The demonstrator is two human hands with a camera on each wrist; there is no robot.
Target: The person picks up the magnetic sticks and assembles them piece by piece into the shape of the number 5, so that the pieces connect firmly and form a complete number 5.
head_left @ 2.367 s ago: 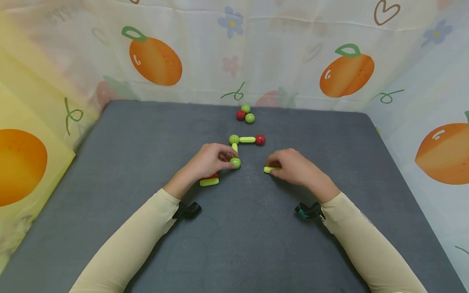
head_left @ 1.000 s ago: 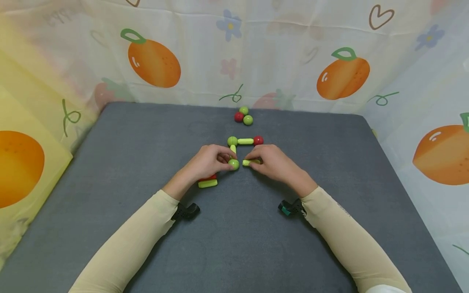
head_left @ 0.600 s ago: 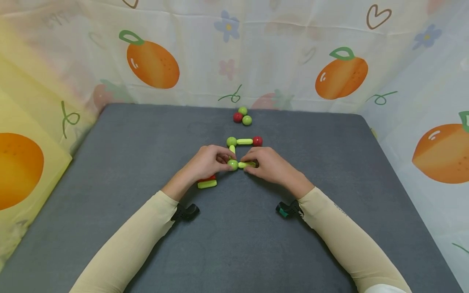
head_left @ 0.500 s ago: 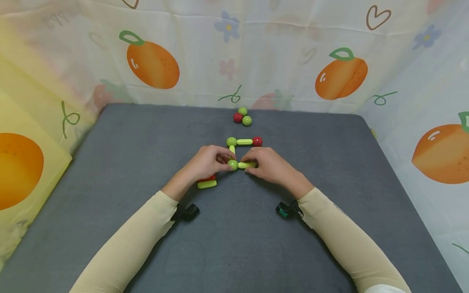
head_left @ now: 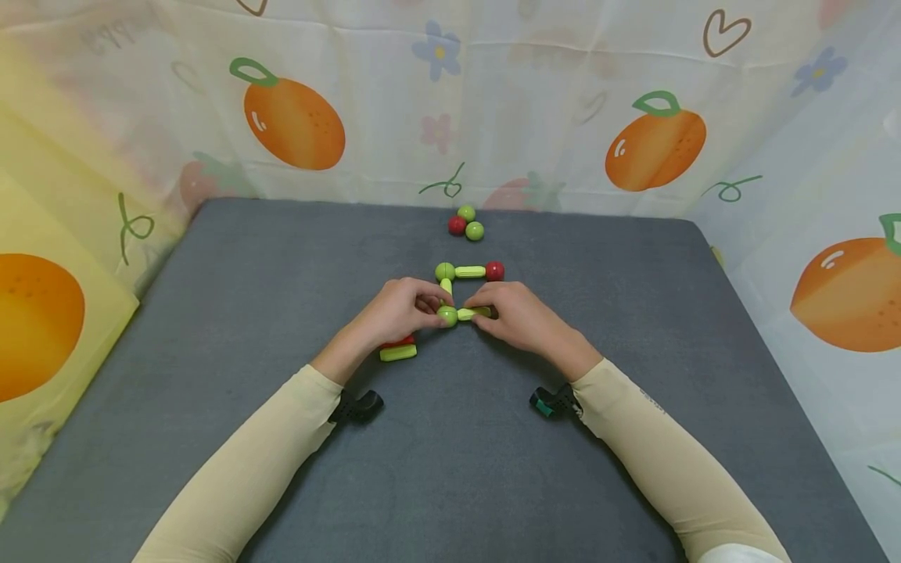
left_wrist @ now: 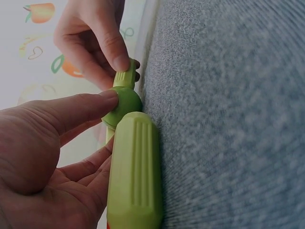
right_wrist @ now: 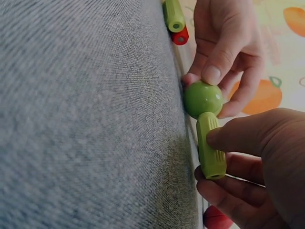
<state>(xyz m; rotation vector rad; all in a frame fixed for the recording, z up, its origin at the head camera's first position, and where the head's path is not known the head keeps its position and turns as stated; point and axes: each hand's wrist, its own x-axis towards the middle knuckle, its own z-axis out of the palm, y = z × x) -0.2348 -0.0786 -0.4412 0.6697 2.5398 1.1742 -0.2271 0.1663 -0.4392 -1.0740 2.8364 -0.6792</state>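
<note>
Head view: left hand [head_left: 397, 311], fingers curled, pinched a green ball [head_left: 447, 316] on the grey desk [head_left: 246, 274]; right hand [head_left: 517, 314], fingers curled, gripped a green rod [head_left: 468, 314] lying level, its left end touching that ball; both forearms in cream sleeves came in from the near edge and met near the middle of the desk; an upright-running green rod [head_left: 446, 287] joined the held ball to a second green ball [head_left: 444, 271] behind it; a further green rod [head_left: 470, 272] ran from that ball to a red ball [head_left: 495, 270]; a loose cluster of three balls [head_left: 464, 221], two green and one red, sat near the far edge; a green and red rod pair [head_left: 398, 350] lay just beside the left wrist; fruit-printed cloth [head_left: 493, 102] stood behind.

Left wrist view: left hand [left_wrist: 52, 157] with thumb tip on the green ball [left_wrist: 122, 106], fingers curled beneath; a ribbed green rod [left_wrist: 135, 171] lay nearest the camera; right hand [left_wrist: 93, 43] pinched the rod [left_wrist: 125, 79] beyond the ball.

Right wrist view: right hand [right_wrist: 257, 162], thumb over and fingers under, clasped the green rod [right_wrist: 210, 146]; its end met the green ball [right_wrist: 203, 98]; left hand [right_wrist: 228, 47] pinched that ball; the rod pair [right_wrist: 175, 20] lay beyond.
</note>
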